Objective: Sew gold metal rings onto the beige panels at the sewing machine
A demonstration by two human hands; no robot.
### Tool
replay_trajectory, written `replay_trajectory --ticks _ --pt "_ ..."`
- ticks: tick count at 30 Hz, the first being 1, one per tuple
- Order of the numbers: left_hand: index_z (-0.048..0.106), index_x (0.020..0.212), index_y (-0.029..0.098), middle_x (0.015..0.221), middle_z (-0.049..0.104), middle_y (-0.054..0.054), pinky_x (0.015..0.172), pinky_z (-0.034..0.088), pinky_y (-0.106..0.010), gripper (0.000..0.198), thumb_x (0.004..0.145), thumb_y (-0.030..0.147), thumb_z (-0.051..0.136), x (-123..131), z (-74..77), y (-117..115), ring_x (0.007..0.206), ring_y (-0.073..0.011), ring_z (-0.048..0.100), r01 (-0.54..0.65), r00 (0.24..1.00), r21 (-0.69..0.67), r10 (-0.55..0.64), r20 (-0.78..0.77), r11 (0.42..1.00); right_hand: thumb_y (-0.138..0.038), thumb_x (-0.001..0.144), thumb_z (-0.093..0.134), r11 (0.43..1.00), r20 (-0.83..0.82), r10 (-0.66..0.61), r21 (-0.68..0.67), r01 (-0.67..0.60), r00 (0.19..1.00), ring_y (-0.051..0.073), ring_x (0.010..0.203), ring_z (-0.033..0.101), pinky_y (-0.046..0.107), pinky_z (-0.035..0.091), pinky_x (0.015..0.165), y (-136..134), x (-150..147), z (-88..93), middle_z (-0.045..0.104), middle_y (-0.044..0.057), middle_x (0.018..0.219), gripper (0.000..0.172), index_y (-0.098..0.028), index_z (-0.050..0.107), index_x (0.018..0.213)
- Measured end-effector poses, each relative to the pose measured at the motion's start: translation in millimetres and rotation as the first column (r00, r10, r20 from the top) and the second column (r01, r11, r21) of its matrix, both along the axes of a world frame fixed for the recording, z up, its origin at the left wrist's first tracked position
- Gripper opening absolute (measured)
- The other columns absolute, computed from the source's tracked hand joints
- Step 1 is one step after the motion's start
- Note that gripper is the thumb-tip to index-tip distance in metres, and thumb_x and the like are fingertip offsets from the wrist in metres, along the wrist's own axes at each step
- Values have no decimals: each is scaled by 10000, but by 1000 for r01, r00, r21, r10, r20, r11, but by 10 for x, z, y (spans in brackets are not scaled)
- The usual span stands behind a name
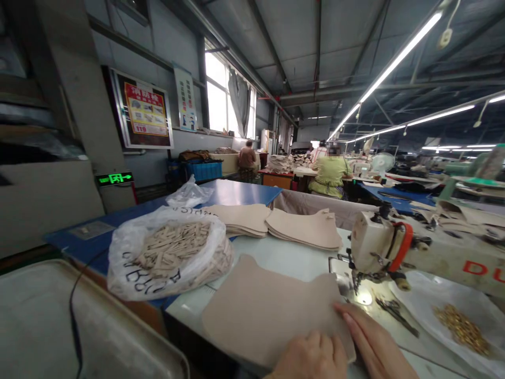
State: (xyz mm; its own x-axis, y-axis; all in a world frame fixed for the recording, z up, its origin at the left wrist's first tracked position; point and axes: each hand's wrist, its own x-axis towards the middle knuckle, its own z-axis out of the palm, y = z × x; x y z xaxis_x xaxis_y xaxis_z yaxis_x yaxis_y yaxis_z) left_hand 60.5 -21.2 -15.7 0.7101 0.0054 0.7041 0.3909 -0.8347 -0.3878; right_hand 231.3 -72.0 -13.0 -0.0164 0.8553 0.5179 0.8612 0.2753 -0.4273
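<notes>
A flat beige cut piece (272, 310), looking like leather or fabric, lies on the pale sewing table in front of me, with a curved notch along its far side. My left hand (311, 355) has its fingers curled down on the near right part of it. At the right edge of the piece, my right hand (373, 339) holds it between fingertips, the thumb side facing me. Just beyond that edge stands the sewing machine head (373, 242), its needle area lit by a small lamp. Both wrists run out of the bottom of the view.
Two stacks of similar pieces, a left stack (244, 218) and a right stack (303, 229), lie behind. A plastic bag (130, 273) of small beige strips stands left. Small scissors-like snips (398, 316) and brass-coloured metal bits (461, 329) lie right. Other people sit farther back.
</notes>
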Motion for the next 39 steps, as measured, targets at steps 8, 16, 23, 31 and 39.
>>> replay_trajectory --ticks 8,16,23,31,39 --pt "512 660 183 557 488 26 359 289 -240 189 810 272 585 -206 -67 150 487 -124 468 73 997 -73 -75 -31 995 -257 823 530 994 338 -12 106 -25 941 227 814 657 317 570 724 30 69 -55 678 107 888 223 -166 681 960" --pt "560 1109 245 1080 660 -29 912 445 -276 284 932 290 343 -1411 461 379 1007 -157 586 -186 978 -444 208 2 877 -320 789 581 971 479 -59 229 -60 876 301 996 607 414 535 808 47 35 -82 630 141 1112 334 -164 608 1083" --pt "635 992 199 1003 691 -71 846 471 -355 276 796 241 445 -2224 1346 1052 970 -261 617 -771 487 -587 823 -294 247 -358 859 502 998 333 65 -34 -57 941 289 1170 513 447 480 931 193 -321 -43 535 123 1288 412 -173 561 1222" --pt "651 867 176 929 709 -120 656 463 -301 281 809 237 383 -2427 1258 1187 857 -276 659 -846 438 -518 721 -537 127 -372 881 450 985 273 54 -175 -6 961 274 1186 503 434 449 979 197 -352 -44 516 110 1311 416 -171 572 1224" --pt "668 897 133 974 699 -147 731 482 -374 400 853 251 288 -2505 1354 1149 881 -306 656 -839 457 -479 812 -363 258 -356 892 419 957 258 77 -290 1 963 299 1233 446 488 387 1014 163 -402 56 456 130 1357 451 -132 538 1264"
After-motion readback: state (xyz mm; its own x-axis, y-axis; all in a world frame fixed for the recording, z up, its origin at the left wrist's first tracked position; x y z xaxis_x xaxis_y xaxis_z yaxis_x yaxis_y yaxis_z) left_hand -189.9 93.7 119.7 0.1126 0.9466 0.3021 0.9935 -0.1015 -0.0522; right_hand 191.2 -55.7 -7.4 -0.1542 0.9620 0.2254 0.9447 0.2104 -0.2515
